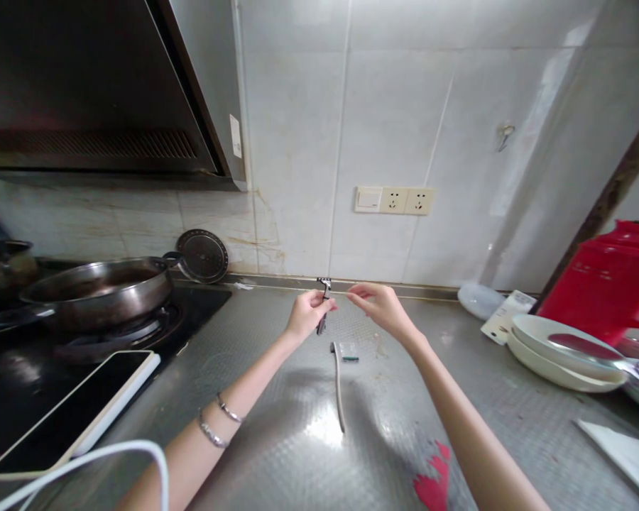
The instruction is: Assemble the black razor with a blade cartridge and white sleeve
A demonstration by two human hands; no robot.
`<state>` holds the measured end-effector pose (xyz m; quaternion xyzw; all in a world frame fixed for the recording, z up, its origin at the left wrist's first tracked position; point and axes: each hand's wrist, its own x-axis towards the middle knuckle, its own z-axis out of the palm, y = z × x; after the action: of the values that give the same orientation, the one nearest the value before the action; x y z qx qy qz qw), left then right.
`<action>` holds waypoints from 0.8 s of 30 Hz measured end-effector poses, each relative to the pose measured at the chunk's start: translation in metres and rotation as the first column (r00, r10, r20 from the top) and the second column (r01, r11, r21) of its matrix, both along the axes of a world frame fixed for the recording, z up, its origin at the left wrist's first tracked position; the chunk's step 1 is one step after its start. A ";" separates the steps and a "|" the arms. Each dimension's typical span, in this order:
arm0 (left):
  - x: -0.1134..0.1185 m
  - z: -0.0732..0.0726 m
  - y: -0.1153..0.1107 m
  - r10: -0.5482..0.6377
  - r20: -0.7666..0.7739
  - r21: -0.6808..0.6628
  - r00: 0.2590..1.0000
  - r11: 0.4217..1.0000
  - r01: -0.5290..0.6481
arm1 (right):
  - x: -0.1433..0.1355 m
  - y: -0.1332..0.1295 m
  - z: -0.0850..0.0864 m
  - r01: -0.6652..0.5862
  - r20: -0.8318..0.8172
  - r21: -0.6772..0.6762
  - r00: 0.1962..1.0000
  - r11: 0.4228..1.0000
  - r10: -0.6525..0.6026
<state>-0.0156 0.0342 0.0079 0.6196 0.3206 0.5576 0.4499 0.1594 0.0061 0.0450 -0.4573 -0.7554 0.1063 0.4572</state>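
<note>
My left hand [309,314] is closed around a dark razor [324,312], which it holds nearly upright above the counter with the T-shaped head at the top. Just to the right, my right hand [379,306] hovers with its thumb and fingers stretched toward the razor. A small gap separates them from it, and I make out nothing between them. Below both hands, a slim grey handle [339,390] with a small dark end lies lengthwise on the metal counter [277,433]. Beside its upper end is a small dark green strip [350,359], perhaps a razor cartridge.
At left, a steel pan [104,291] stands on the black stove, and a phone [74,411] lies at the stove's edge near a white cable [138,447]. White dishes [559,355] and a red container [601,284] stand at right. Wall sockets [394,201] are behind.
</note>
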 end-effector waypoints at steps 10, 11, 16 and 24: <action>-0.009 -0.001 0.010 0.198 -0.104 0.064 0.975 0.979 -0.192 | -0.041 -0.011 -0.026 -0.079 0.296 -0.249 0.943 0.965 0.153; -0.009 -0.001 0.009 0.209 -0.109 0.070 0.972 0.977 -0.202 | -0.045 -0.011 -0.028 -0.053 0.313 -0.228 0.942 0.972 0.125; -0.008 -0.006 0.011 0.226 -0.133 0.086 0.965 0.973 -0.216 | -0.058 -0.010 -0.036 0.114 0.381 -0.131 0.923 0.985 -0.057; -0.024 -0.011 0.023 0.049 -0.457 -0.060 0.888 0.995 -0.086 | -0.061 -0.010 -0.051 0.125 0.378 -0.303 0.926 0.945 -0.001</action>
<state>-0.0393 0.0577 -0.0032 0.7032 0.4599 0.3994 0.3667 0.0989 -0.0040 -0.0064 -0.5617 -0.7855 0.1244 0.2278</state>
